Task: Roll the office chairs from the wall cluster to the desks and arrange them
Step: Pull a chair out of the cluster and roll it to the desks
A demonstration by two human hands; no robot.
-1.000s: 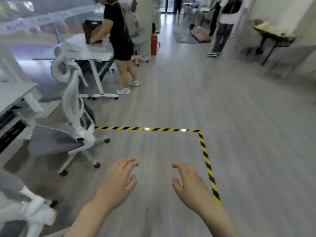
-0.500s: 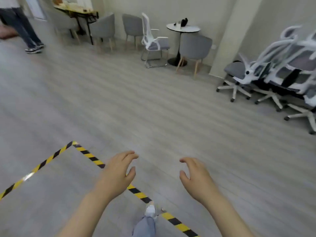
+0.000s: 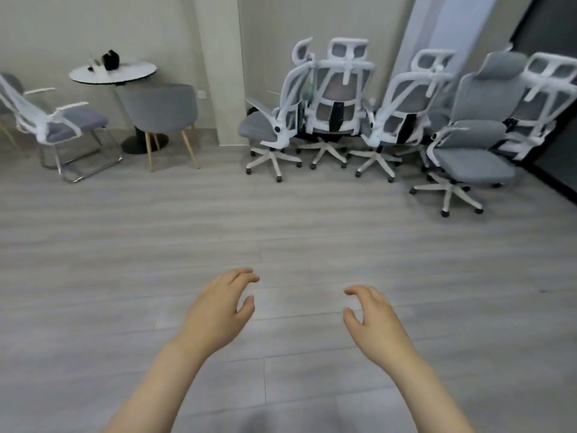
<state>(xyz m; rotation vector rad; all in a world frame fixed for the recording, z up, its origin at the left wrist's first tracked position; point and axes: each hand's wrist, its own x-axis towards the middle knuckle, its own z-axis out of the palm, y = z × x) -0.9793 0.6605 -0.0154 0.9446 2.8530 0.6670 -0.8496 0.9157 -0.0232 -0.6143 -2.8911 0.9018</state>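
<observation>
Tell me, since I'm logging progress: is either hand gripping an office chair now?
No, the left hand and right hand hover empty over bare floor, well short of the office chairs.

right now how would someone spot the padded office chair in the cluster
Find the office chairs bunched against the wall right of the pillar. The padded chair stands nearest the camera at the right, its backrest solid grey fabric where the others' are see-through mesh in white frames.

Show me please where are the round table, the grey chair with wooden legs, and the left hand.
round table (image 3: 125,75), head view, on its white top.
grey chair with wooden legs (image 3: 159,107), head view, on its backrest.
left hand (image 3: 218,310), head view, on its back.
</observation>
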